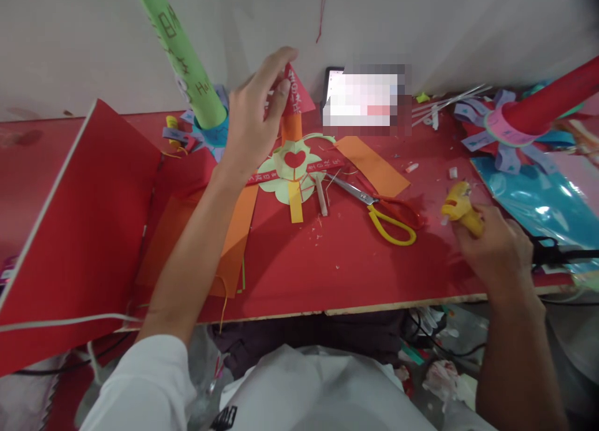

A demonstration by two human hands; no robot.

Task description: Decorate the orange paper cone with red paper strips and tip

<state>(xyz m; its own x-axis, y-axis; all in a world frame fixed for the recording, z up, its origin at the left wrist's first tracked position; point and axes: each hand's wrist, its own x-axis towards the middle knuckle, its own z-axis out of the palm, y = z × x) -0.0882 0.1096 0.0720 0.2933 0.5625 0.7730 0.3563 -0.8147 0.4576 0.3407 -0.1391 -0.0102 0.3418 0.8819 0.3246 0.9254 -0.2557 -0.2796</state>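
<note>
Right hand [491, 244] grips yellow tool [461, 209]; left hand [259, 116] pinches paper rocket [292, 106] beyond.

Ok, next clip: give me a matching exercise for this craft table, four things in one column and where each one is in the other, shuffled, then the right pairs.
Things:
1. red paper cone
2. yellow tool
3. scissors
4. green tube

Places:
A. lying on the red table, between the two hands
B. pinched by the left hand, above the flower-shaped paper cutout
C. rising at a slant at the back left
D. gripped in the right hand, near the blue sheet

Pairs: 1-B, 2-D, 3-A, 4-C
</note>
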